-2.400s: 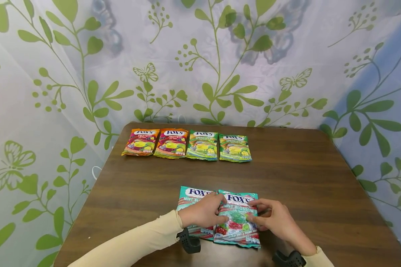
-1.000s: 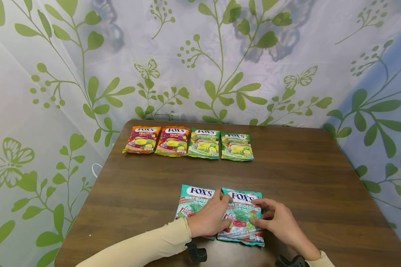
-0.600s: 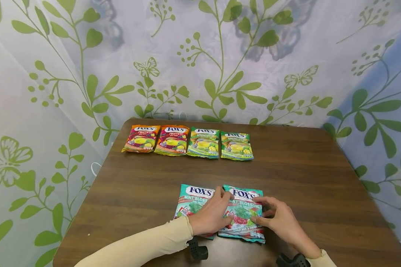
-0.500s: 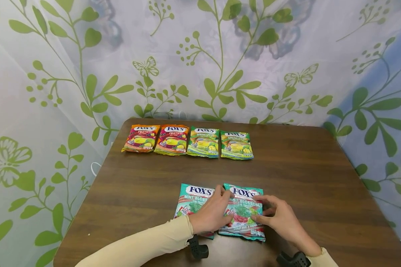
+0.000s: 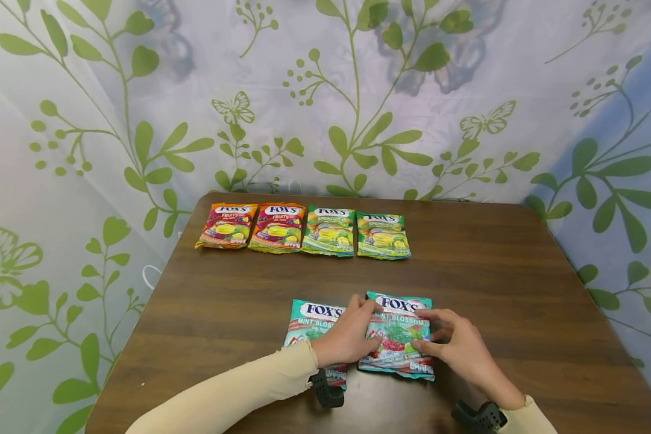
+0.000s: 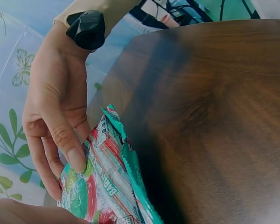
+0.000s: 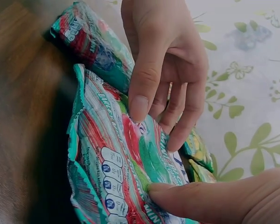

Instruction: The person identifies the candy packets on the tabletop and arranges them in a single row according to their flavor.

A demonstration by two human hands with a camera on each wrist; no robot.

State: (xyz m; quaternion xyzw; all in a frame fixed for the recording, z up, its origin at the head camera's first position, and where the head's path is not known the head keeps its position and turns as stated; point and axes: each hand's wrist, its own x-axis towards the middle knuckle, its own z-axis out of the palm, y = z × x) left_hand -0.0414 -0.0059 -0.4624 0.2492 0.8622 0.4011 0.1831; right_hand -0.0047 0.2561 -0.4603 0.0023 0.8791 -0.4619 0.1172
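Note:
Both hands are at the teal FOX'S Mint Blossom candy bag (image 5: 396, 340) near the front of the table. My left hand (image 5: 349, 337) holds its left side, thumb on the front and fingers near the upper corner. The right side is held by my right hand (image 5: 461, 349), its thumb pressing the printed face. In the left wrist view, the bag (image 6: 105, 182) is tilted and a dark shadow lies beside its lower edge. A second teal candy bag (image 5: 316, 325) lies to the left, partly covered by my left hand and sleeve.
Along the back left of the brown table (image 5: 222, 313) lies a row of smaller bags: two orange-red fruit candy bags (image 5: 228, 228) (image 5: 278, 229) and two green Springtea candy bags (image 5: 328, 234) (image 5: 383, 238). A leaf-patterned curtain (image 5: 325, 90) hangs behind.
The right teal bag and both hands have moved slightly right and away from the front edge. The gap to the left teal bag has widened. The back row stays in place.

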